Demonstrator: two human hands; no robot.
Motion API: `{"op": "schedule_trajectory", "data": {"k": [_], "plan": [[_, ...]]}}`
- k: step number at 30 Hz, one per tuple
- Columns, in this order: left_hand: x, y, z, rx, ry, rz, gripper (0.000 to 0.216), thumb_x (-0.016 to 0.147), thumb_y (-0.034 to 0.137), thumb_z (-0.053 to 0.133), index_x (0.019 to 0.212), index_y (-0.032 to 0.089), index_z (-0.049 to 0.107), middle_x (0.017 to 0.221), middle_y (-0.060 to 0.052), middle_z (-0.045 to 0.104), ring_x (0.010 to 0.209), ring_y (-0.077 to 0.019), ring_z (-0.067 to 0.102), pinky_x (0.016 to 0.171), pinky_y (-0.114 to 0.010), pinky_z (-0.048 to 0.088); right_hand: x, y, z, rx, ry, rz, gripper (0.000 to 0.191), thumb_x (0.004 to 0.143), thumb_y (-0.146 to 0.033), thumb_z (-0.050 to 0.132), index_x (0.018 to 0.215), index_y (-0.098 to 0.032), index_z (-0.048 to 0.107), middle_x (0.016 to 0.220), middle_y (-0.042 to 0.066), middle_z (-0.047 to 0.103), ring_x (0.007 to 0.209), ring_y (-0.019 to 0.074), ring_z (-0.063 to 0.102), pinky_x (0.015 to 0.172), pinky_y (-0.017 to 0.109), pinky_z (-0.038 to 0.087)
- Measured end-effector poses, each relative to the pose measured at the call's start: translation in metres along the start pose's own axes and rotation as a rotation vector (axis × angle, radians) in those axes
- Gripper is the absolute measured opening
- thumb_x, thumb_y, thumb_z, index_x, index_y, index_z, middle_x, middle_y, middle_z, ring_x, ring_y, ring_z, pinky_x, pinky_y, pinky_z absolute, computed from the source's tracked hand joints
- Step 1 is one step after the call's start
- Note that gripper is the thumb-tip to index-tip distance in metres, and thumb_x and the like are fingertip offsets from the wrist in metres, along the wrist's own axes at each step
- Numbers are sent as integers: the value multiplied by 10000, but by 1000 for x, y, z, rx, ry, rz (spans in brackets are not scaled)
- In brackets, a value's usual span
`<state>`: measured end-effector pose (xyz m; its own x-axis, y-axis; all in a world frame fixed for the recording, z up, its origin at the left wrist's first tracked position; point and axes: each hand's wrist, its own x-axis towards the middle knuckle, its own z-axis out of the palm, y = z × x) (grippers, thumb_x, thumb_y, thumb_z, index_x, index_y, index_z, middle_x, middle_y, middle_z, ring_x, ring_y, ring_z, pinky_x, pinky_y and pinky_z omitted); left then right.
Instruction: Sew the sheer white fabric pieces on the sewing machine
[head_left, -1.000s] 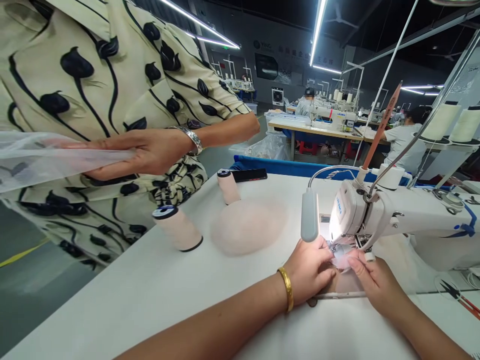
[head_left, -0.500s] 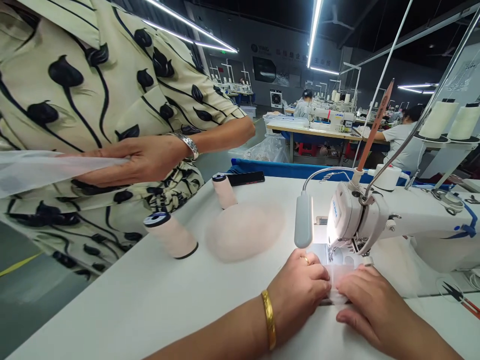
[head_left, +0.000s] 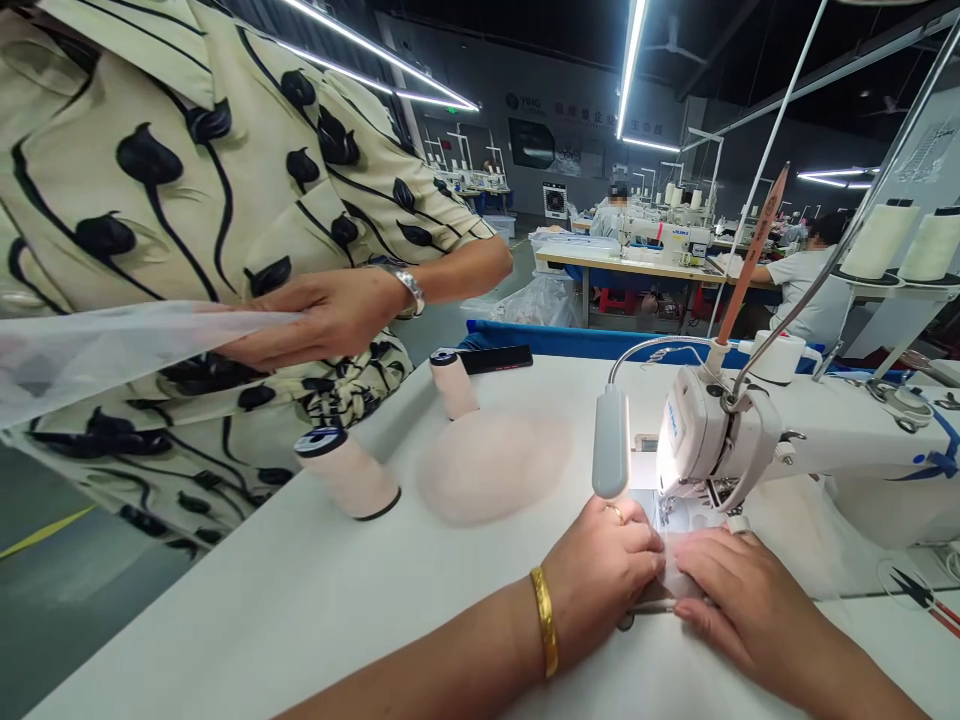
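Note:
Beside the needle of a white sewing machine (head_left: 694, 430), my left hand (head_left: 611, 565) has its fingers curled closed on a small piece of sheer pale fabric (head_left: 679, 585). My right hand (head_left: 739, 585) rests on the fabric's other side, fingers laid flat and thumb apart. Between the hands, the fabric lies just in front of the presser foot (head_left: 664, 510). The machine's lamp (head_left: 611, 443) hangs above my left hand. A round, sheer pinkish piece (head_left: 491, 465) lies on the table to the left.
Two pale thread cones (head_left: 349, 475) (head_left: 453, 385) and a black phone-like object (head_left: 495, 358) are on the white table (head_left: 420, 600). Red-handled snips (head_left: 930, 597) lie at right. At left a person (head_left: 247, 200) stands holding sheer white material (head_left: 135, 350). Other sewing stations stand behind.
Both hands stay at the machine, and the fabric between them has shifted slightly towards the needle. My right thumb has come nearer its fingers. The standing person's hand has moved right with the white material.

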<state>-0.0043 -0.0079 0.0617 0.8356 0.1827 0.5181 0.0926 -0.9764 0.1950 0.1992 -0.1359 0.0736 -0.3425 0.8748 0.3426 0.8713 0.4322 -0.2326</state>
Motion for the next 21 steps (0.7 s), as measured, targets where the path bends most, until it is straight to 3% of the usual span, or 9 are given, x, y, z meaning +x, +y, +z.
{"op": "schedule_trajectory", "data": {"k": [21], "plan": [[9,-11,3,69,26,-9,221,933,90,582,899,221,757,862,-36,769,831,-211,655,819,-399,444,7,9,7,-88,35,4,241,1028,-192,513,1263,-217,560,1102,102,750,970,294,722,781,416,581]]}}
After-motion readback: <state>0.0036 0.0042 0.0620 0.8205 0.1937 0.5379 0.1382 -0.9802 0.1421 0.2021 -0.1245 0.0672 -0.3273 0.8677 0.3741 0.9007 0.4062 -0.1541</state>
